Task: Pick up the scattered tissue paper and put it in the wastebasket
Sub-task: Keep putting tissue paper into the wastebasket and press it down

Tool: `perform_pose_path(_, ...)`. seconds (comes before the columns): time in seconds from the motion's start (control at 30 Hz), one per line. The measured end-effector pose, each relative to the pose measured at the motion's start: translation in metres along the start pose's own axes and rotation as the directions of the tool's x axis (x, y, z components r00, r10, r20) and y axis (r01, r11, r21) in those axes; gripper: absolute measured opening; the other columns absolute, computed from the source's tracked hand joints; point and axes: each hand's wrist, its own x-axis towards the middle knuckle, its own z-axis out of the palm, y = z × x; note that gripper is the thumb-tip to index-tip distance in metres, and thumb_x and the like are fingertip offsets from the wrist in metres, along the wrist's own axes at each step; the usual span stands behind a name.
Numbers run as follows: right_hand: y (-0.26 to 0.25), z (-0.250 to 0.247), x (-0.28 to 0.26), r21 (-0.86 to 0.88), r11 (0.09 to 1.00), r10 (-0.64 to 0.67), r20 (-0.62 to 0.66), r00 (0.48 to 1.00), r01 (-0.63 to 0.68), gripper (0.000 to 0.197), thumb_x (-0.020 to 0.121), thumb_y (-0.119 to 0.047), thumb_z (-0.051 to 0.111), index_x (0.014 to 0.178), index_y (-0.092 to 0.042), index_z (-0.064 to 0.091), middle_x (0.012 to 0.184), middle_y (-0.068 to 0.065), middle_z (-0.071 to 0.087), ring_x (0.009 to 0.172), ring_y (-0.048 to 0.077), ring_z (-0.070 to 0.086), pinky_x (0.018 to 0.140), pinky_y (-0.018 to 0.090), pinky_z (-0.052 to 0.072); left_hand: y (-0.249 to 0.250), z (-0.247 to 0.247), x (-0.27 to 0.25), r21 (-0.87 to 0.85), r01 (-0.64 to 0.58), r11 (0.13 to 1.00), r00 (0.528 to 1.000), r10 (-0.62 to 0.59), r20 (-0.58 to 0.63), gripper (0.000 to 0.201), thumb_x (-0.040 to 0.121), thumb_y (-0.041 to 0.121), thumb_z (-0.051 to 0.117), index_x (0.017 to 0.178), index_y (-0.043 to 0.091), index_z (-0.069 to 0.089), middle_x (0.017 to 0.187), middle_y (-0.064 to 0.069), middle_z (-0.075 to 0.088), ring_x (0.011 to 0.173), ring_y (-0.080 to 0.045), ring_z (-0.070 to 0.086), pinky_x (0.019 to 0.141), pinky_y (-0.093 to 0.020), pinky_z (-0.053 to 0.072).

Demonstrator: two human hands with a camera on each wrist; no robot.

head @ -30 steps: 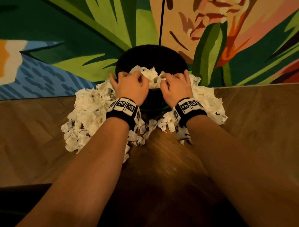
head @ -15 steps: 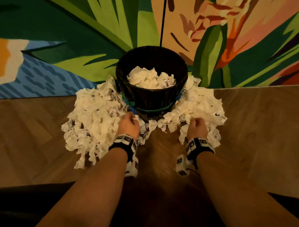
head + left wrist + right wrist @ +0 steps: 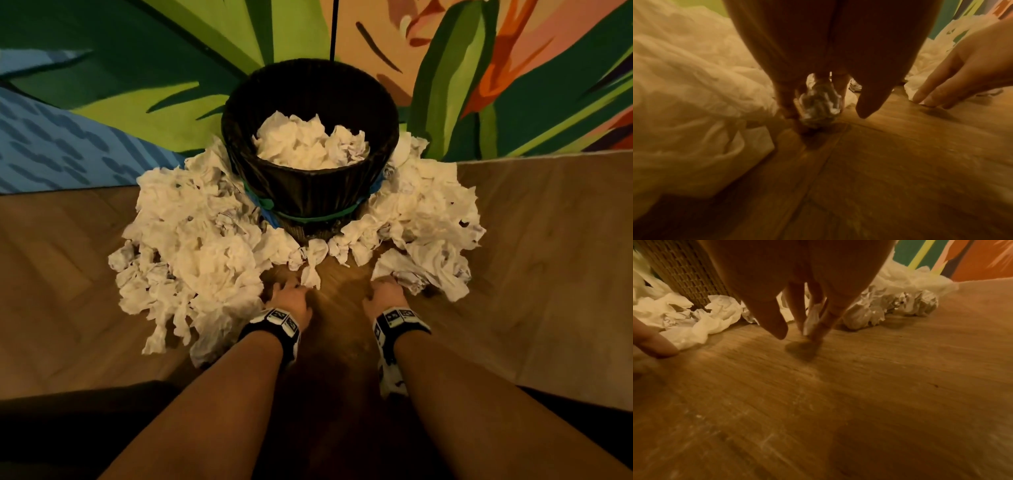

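A black wastebasket (image 3: 308, 192) stands against the painted wall with white tissue (image 3: 308, 144) heaped inside. Crumpled tissue lies on the floor in a big left pile (image 3: 191, 246) and a right pile (image 3: 431, 219). My left hand (image 3: 297, 287) is down at the left pile's near edge; in the left wrist view its curled fingers hold a crumpled tissue ball (image 3: 818, 102). My right hand (image 3: 383, 291) reaches down at the right pile's near edge, fingers straight, fingertips (image 3: 920, 99) on the floor against the paper.
Wooden floor (image 3: 342, 325) runs between my forearms and out to both sides. The mural wall (image 3: 137, 85) rises directly behind the basket. Smaller tissue scraps (image 3: 315, 257) ring the basket's foot, whose woven base (image 3: 684, 272) shows in the right wrist view.
A second ago both hands were over the basket releasing tissue. They dropped to the floor piles and have since drawn slightly back toward me.
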Motion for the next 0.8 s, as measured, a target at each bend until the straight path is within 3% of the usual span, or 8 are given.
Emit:
perform_pose_path(0.07, 0.0, 0.002, 0.001, 0.081, 0.997, -0.01, 0.048, 0.999, 0.006, 0.028, 0.094, -0.017, 0.057, 0.12, -0.019, 0.068, 0.132, 0.008, 0.059, 0.121, 0.025, 0.055, 0.105, 0.032, 0.045, -0.001, 0.005, 0.0, -0.079, -0.053, 0.995, 0.996, 0.046, -0.078, 0.038, 0.098, 0.031, 0.054, 0.133, 0.017, 0.056, 0.144, -0.01, 0.046, 0.133, -0.027, 0.043, 0.113, -0.038, 0.033)
perform_pose_path(0.13, 0.002, 0.01, -0.002, 0.202, 0.979, -0.019, 0.051, 0.999, 0.009, 0.024, 0.092, -0.01, 0.06, 0.109, -0.023, 0.07, 0.121, 0.002, 0.066, 0.115, 0.019, 0.06, 0.097, 0.024, 0.046, -0.004, 0.01, -0.005, -0.19, -0.058, 0.98, 0.992, 0.036, -0.117, 0.025, 0.094, 0.027, 0.059, 0.116, 0.014, 0.063, 0.126, -0.011, 0.058, 0.117, -0.027, 0.055, 0.101, -0.035, 0.044)
perform_pose_path(0.27, 0.005, 0.022, -0.013, 0.32, 0.947, 0.021, -0.017, 1.0, -0.014, 0.034, 0.098, -0.011, 0.05, 0.128, -0.018, 0.063, 0.135, 0.007, 0.057, 0.125, 0.024, 0.053, 0.101, 0.027, 0.04, -0.006, 0.014, -0.015, -0.339, -0.051, 0.939, 0.99, 0.003, -0.141, 0.034, 0.09, 0.018, 0.06, 0.122, 0.015, 0.048, 0.112, -0.012, 0.063, 0.106, -0.03, 0.061, 0.092, -0.038, 0.05)
perform_pose_path(0.4, 0.004, 0.018, -0.016, 0.257, 0.966, 0.021, 0.02, 1.0, -0.025, 0.038, 0.104, -0.033, 0.041, 0.129, -0.012, 0.059, 0.128, 0.014, 0.059, 0.118, 0.029, 0.055, 0.096, 0.032, 0.042, -0.008, 0.012, -0.015, -0.245, -0.055, 0.968, 0.997, 0.041, -0.062, 0.058, 0.095, 0.02, 0.053, 0.15, 0.03, 0.034, 0.134, -0.014, 0.056, 0.123, -0.03, 0.055, 0.106, -0.038, 0.044)
perform_pose_path(0.5, 0.005, 0.018, -0.017, 0.28, 0.959, 0.039, 0.029, 0.999, -0.046, 0.048, 0.1, -0.044, 0.044, 0.131, -0.01, 0.058, 0.128, 0.012, 0.058, 0.116, 0.028, 0.055, 0.09, 0.029, 0.042, -0.007, 0.011, -0.015, -0.125, -0.087, 0.988, 0.995, 0.081, -0.053, 0.042, 0.1, 0.028, 0.049, 0.142, 0.027, 0.051, 0.138, -0.013, 0.053, 0.125, -0.029, 0.053, 0.107, -0.034, 0.041)
perform_pose_path(0.63, 0.002, 0.018, -0.014, 0.288, 0.955, 0.072, 0.016, 0.997, -0.073, 0.037, 0.094, -0.028, 0.055, 0.129, -0.016, 0.059, 0.125, 0.01, 0.062, 0.112, 0.027, 0.059, 0.085, 0.026, 0.045, -0.006, 0.01, -0.015, -0.038, -0.075, 0.996, 0.997, 0.075, -0.021, 0.028, 0.096, 0.038, 0.059, 0.119, 0.028, 0.069, 0.126, -0.007, 0.063, 0.114, -0.024, 0.06, 0.098, -0.031, 0.048)
perform_pose_path(0.73, -0.004, 0.019, -0.014, 0.336, 0.941, 0.061, -0.07, 0.996, -0.034, 0.018, 0.094, -0.018, 0.052, 0.111, -0.021, 0.054, 0.116, 0.014, 0.06, 0.098, 0.028, 0.059, 0.08, 0.032, 0.049, -0.01, 0.013, -0.012, -0.02, -0.065, 0.998, 0.998, 0.066, 0.001, 0.026, 0.094, 0.039, 0.062, 0.114, 0.026, 0.07, 0.139, -0.008, 0.046, 0.117, -0.025, 0.056, 0.103, -0.033, 0.044)
perform_pose_path(0.8, -0.008, 0.018, -0.012, 0.302, 0.953, -0.008, -0.098, 0.995, 0.037, 0.016, 0.093, -0.013, 0.05, 0.104, -0.024, 0.051, 0.13, 0.013, 0.051, 0.106, 0.028, 0.057, 0.089, 0.034, 0.048, -0.011, 0.016, -0.011, -0.046, -0.077, 0.996, 0.997, 0.077, -0.015, 0.027, 0.095, 0.033, 0.06, 0.12, 0.023, 0.065, 0.145, -0.007, 0.032, 0.117, -0.026, 0.056, 0.107, -0.035, 0.042)
